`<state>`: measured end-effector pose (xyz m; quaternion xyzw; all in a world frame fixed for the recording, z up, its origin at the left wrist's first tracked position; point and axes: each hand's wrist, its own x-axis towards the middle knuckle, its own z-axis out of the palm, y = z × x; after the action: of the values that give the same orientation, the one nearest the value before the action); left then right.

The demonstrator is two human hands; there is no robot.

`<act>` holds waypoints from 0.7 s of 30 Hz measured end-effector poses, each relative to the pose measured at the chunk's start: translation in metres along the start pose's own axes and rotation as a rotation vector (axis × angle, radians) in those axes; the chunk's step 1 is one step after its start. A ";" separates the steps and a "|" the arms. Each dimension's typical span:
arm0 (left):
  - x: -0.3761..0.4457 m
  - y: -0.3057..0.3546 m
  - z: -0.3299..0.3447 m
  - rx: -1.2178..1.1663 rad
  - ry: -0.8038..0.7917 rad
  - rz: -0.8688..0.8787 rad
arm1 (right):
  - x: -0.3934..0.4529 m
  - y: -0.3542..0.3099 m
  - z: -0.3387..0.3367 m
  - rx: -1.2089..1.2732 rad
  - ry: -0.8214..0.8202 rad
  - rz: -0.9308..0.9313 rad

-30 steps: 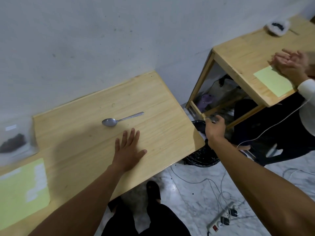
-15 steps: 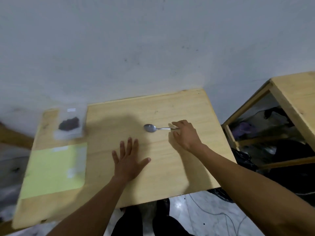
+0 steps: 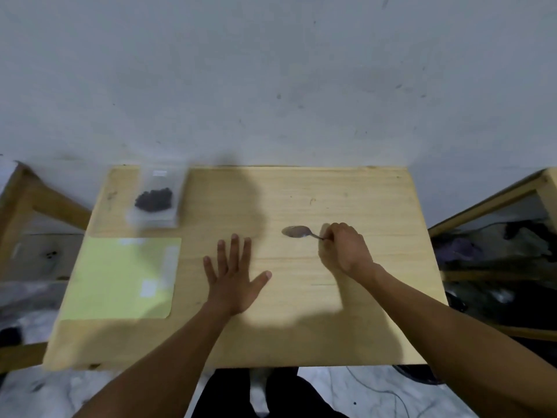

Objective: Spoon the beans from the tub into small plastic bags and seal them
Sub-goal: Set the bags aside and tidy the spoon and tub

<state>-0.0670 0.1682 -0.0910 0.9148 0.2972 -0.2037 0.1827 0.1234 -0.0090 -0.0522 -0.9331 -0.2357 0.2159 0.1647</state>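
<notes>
A metal spoon (image 3: 297, 231) lies on the wooden table (image 3: 346, 327), right of centre, its bowl pointing left. My right hand (image 3: 343, 248) has its fingers curled round the spoon's handle, hiding most of it. My left hand (image 3: 233, 277) rests flat on the table with fingers spread, a little left of the spoon. A clear plastic bag (image 3: 155, 199) with a small heap of dark beans lies at the table's back left. The tub is out of view.
A pale green sheet (image 3: 120, 279) with small white labels covers the table's left front. A white wall stands right behind the table. Another wooden table (image 3: 494, 200) is at the right, a wooden frame (image 3: 27, 194) at the left. Cables lie on the floor below.
My right hand came back from the floor on the right, reached the spoon and closed round its handle. The view swung left. My left hand stayed flat on the table.
</notes>
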 end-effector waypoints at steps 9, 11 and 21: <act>0.003 -0.002 -0.003 -0.005 -0.025 0.021 | 0.070 -0.003 -0.031 0.641 0.207 0.487; 0.003 -0.001 -0.003 0.005 -0.038 0.022 | 0.080 -0.003 -0.030 0.641 0.215 0.483; 0.001 -0.003 -0.004 -0.007 -0.030 0.025 | 0.089 0.002 -0.004 0.406 0.250 0.258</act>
<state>-0.0672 0.1725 -0.0890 0.9147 0.2837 -0.2139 0.1927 0.1968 0.0338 -0.0780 -0.9226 -0.0445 0.1612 0.3475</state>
